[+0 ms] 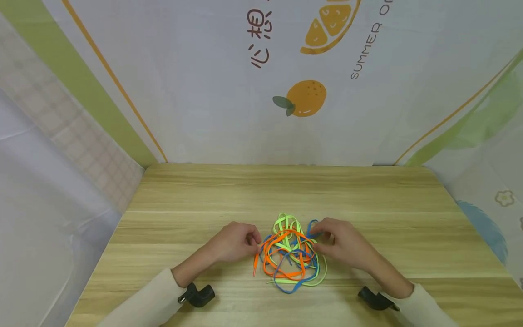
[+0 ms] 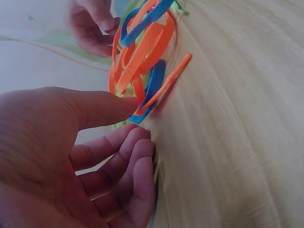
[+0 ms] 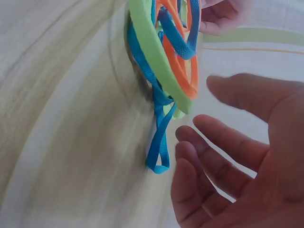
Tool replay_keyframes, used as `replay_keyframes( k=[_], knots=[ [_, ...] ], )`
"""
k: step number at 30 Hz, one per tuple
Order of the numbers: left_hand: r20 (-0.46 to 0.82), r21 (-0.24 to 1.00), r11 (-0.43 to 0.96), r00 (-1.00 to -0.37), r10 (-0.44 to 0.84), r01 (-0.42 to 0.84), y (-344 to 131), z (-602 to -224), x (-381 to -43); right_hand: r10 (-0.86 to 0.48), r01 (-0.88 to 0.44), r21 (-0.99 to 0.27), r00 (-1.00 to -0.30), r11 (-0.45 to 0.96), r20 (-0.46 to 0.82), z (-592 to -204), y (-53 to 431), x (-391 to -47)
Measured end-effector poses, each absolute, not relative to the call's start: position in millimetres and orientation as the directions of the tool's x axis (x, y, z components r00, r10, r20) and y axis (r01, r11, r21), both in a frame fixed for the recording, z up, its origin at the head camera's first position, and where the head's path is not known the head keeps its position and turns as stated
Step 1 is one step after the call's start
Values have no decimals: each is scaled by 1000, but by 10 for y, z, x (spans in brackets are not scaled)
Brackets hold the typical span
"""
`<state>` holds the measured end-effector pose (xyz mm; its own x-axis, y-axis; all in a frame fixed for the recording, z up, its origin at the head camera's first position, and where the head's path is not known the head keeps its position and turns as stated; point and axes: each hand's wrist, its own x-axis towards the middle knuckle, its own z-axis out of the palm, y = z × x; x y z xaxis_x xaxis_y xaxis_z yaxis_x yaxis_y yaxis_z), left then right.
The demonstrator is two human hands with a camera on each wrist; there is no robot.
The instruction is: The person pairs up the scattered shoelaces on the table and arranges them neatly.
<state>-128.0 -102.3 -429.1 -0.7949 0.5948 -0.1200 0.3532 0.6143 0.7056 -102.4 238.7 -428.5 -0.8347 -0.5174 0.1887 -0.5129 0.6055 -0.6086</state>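
Note:
A loose tangle of flat shoelaces lies on the table: an orange shoelace (image 1: 267, 259), a blue shoelace (image 1: 288, 290) and a yellow-green shoelace (image 1: 282, 222). At its left edge is my left hand (image 1: 237, 241), thumb tip right at the orange lace near its tipped end (image 2: 179, 66). A small gap shows between that thumb and the bent fingers (image 2: 137, 142). My right hand (image 1: 345, 240) is at the right side of the tangle. In the right wrist view its thumb and fingers (image 3: 221, 137) stand apart with nothing between them, beside a blue loop (image 3: 159, 156).
The wood-grain table (image 1: 196, 195) extends around the tangle on all sides. Behind it hangs a white cloth (image 1: 204, 91) printed with oranges and lettering. Black wrist mounts (image 1: 198, 295) sit at both sleeves.

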Motion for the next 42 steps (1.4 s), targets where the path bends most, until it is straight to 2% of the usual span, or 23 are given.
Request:
replay_keyframes(
  k=[17, 23, 42],
  knots=[
    [-116, 651, 645, -786, 607, 402, -967, -4303, -1291, -438, -355, -665, -898, 657, 47, -4325, 2254, -1145],
    [-119, 645, 646, -782, 612, 408, -967, -4301, -1292, -452, -357, -680, -891, 640, 43, -4336, 2226, -1148],
    [-117, 735, 580, -777, 618, 351, -1101, -4248, -1340, -418, -259, -754, -908, 604, -23, -4309, 2218, -1146]
  ],
)
